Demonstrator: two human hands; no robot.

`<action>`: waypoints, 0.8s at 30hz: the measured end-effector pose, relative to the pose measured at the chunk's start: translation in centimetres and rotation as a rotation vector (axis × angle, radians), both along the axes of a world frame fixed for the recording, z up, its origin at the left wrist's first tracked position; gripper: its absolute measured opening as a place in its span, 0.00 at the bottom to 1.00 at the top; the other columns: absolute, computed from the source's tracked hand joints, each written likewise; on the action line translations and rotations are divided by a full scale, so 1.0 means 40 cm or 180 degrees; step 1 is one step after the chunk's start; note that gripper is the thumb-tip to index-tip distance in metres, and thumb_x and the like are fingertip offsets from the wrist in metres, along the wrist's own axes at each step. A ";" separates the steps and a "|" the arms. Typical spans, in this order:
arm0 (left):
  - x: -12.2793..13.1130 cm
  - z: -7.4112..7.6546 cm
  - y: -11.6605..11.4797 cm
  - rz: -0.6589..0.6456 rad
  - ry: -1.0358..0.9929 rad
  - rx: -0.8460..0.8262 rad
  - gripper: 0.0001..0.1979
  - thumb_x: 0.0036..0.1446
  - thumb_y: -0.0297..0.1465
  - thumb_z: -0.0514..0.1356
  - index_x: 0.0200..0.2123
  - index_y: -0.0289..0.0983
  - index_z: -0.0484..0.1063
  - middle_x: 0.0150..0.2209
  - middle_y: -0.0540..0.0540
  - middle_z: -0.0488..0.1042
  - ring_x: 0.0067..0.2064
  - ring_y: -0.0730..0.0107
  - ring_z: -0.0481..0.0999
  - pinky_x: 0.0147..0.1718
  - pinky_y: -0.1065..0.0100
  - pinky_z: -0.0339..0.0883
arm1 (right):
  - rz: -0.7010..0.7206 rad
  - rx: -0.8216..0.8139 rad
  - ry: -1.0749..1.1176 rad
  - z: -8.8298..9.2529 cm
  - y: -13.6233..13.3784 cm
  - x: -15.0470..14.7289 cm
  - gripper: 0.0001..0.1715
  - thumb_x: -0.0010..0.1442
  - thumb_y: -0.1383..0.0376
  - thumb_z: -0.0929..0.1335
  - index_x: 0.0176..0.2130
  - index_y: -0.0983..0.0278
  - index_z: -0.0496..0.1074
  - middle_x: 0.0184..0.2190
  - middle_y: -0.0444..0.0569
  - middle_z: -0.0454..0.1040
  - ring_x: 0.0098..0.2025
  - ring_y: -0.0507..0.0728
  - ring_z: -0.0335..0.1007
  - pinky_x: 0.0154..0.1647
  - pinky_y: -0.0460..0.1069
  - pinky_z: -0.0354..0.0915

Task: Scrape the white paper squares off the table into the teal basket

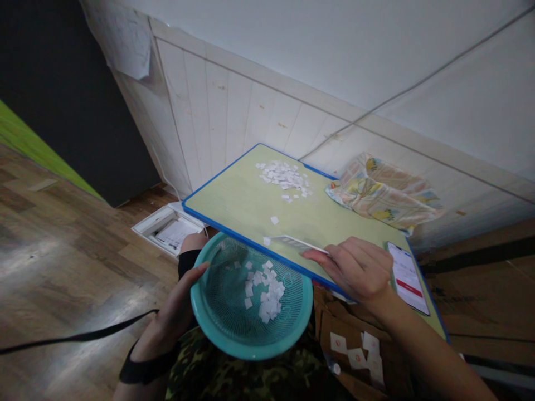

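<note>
A: Left hand (178, 312), state?

B: Grasping the basket (251, 350) at its left rim, thumb over the lip, fingers out of sight beneath. A dark band (146, 367) sits on that wrist.

A: Basket position?

B: Held over the lap, its far rim tucked just under the near blue edge of the table (234, 200). Teal, mesh-walled. A heap of white paper bits (265, 292) lies inside, right of centre.

A: Right hand (359, 270)?

B: Lies on the table near the edge, fingers pinched on a flat card (295, 243). The card lies low on the tabletop and points left, its far end beside one scrap (266, 240) at the table edge.

A: Other paper on the table?

B: A pile (284, 177) towards the far side, well apart from the card. One square (274, 220) lies alone between the pile and the card.

A: Surroundings?

B: Phone (407, 277), screen lit, just right of the right hand. Crumpled patterned cloth (384, 192) at the far right corner against the wall. White tray (167, 225) on the floor left of the table. Cardboard box (330, 323) below the table edge, with a few white cards on it. Print on the cards too small to read.
</note>
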State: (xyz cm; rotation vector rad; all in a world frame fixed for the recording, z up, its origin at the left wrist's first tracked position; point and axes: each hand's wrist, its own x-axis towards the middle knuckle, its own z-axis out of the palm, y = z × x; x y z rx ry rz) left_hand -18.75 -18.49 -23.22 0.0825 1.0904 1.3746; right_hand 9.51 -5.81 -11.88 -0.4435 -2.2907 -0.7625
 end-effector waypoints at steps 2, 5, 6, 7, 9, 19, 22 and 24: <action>-0.002 -0.004 0.001 -0.0034 0.0042 0.0066 0.10 0.52 0.37 0.72 0.31 0.36 0.86 0.29 0.40 0.87 0.33 0.47 0.87 0.37 0.61 0.82 | 0.0054 -0.0087 0.0000 0.003 -0.008 0.002 0.22 0.61 0.58 0.77 0.23 0.62 0.67 0.15 0.38 0.62 0.20 0.48 0.55 0.25 0.50 0.50; -0.003 -0.005 0.002 -0.0067 0.0066 0.0155 0.12 0.51 0.38 0.72 0.30 0.34 0.87 0.30 0.39 0.87 0.28 0.52 0.86 0.32 0.65 0.80 | 0.0192 -0.0236 0.0032 0.009 -0.024 0.007 0.24 0.61 0.57 0.77 0.22 0.62 0.67 0.15 0.39 0.62 0.21 0.48 0.56 0.24 0.50 0.50; -0.002 -0.004 0.002 -0.0074 0.0050 0.0150 0.12 0.51 0.38 0.72 0.30 0.34 0.87 0.30 0.39 0.87 0.28 0.53 0.86 0.32 0.65 0.80 | 0.0245 -0.0290 0.0033 0.010 -0.027 0.008 0.24 0.61 0.57 0.77 0.22 0.63 0.67 0.15 0.40 0.63 0.21 0.48 0.56 0.24 0.50 0.50; -0.002 -0.003 0.001 -0.0076 0.0031 0.0132 0.12 0.52 0.38 0.72 0.31 0.34 0.87 0.30 0.39 0.87 0.28 0.53 0.86 0.32 0.65 0.80 | 0.0285 -0.0347 0.0029 0.012 -0.029 0.009 0.25 0.60 0.56 0.77 0.21 0.63 0.67 0.15 0.40 0.63 0.21 0.48 0.57 0.24 0.50 0.50; -0.001 0.001 0.001 -0.0059 0.0007 0.0085 0.11 0.53 0.38 0.72 0.32 0.35 0.87 0.30 0.40 0.87 0.30 0.52 0.87 0.33 0.64 0.81 | 0.0333 -0.0426 0.0028 0.013 -0.029 0.009 0.25 0.60 0.56 0.77 0.21 0.63 0.67 0.16 0.40 0.64 0.21 0.48 0.57 0.24 0.50 0.51; -0.010 -0.016 -0.003 -0.0074 -0.0072 0.0200 0.09 0.53 0.37 0.72 0.28 0.36 0.86 0.25 0.44 0.86 0.27 0.55 0.86 0.33 0.65 0.81 | -0.0110 0.0034 0.0219 0.003 0.029 0.026 0.23 0.60 0.56 0.77 0.23 0.63 0.69 0.16 0.40 0.65 0.21 0.49 0.57 0.26 0.49 0.53; -0.008 -0.014 -0.001 -0.0022 -0.0099 0.0091 0.08 0.52 0.36 0.72 0.31 0.37 0.86 0.25 0.43 0.86 0.32 0.49 0.88 0.40 0.60 0.82 | -0.0516 0.0225 0.0336 -0.015 0.083 0.029 0.22 0.62 0.55 0.76 0.24 0.63 0.69 0.18 0.42 0.67 0.22 0.49 0.60 0.27 0.49 0.53; -0.004 -0.010 0.000 0.0049 -0.0105 0.0116 0.08 0.51 0.35 0.73 0.33 0.38 0.86 0.25 0.44 0.86 0.37 0.46 0.88 0.43 0.58 0.82 | -0.0634 0.0310 0.0352 -0.031 0.116 0.025 0.23 0.62 0.54 0.75 0.24 0.63 0.70 0.18 0.42 0.68 0.23 0.49 0.62 0.28 0.49 0.53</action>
